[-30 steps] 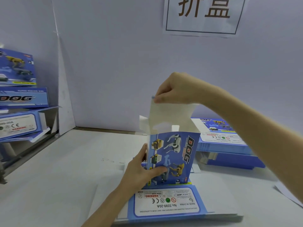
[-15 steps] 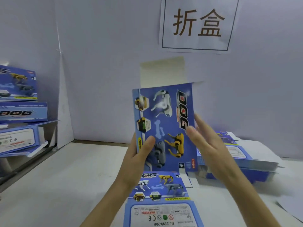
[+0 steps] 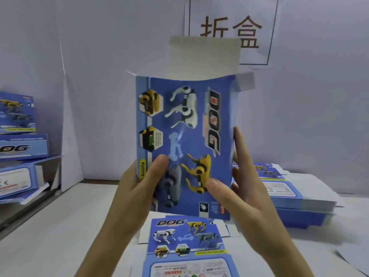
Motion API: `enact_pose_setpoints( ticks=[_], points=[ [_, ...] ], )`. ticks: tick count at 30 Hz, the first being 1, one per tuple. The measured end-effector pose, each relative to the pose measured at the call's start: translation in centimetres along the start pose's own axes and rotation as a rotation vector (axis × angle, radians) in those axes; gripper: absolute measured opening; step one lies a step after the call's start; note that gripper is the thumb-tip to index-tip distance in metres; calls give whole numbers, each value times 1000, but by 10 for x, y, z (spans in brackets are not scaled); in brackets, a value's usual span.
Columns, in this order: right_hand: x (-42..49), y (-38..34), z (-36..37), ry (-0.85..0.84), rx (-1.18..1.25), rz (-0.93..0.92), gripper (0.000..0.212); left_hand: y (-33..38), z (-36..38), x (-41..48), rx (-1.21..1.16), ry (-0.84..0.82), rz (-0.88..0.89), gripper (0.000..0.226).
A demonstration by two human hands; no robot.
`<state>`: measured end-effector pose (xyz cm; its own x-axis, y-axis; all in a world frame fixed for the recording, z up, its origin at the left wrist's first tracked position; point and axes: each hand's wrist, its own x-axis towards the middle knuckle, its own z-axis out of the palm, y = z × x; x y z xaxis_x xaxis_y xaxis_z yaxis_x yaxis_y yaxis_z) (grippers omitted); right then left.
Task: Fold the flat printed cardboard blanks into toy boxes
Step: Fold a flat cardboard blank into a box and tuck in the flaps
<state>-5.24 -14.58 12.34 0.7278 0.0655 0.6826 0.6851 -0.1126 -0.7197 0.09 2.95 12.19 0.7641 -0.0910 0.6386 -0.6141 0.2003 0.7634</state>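
A blue printed box blank with robot dogs and the word DOG is held upright in the air in front of me. Its plain top flap stands up, and small side flaps stick out at the top corners. My left hand grips the lower left edge, thumb on the printed front. My right hand holds the lower right edge, thumb on the front and fingers along the side. A flat blank lies on the table under my hands.
A stack of flat blanks sits at the right on the white table. Folded blue boxes are piled at the left. A white backboard carries a paper sign behind the held box.
The box has risen off the table and come closer to me. My right hand left the top flap, dropped to the right side and now holds that edge.
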Motion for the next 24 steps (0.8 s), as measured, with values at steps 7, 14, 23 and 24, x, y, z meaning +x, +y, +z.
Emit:
enact_pose_setpoints(
  ticks=[7, 14, 23, 24],
  points=[
    [-1, -4, 9, 31, 31, -71, 79, 2, 6, -5, -4, 68, 15, 71],
    [-1, 1, 5, 67, -4, 26, 90, -8, 11, -9, 33, 115, 86, 48],
    [2, 6, -6, 93, 23, 114, 93, -15, 16, -10, 126, 78, 85, 46],
    [3, 7, -8, 96, 29, 138, 93, -14, 15, -9, 91, 24, 54, 29]
  ],
)
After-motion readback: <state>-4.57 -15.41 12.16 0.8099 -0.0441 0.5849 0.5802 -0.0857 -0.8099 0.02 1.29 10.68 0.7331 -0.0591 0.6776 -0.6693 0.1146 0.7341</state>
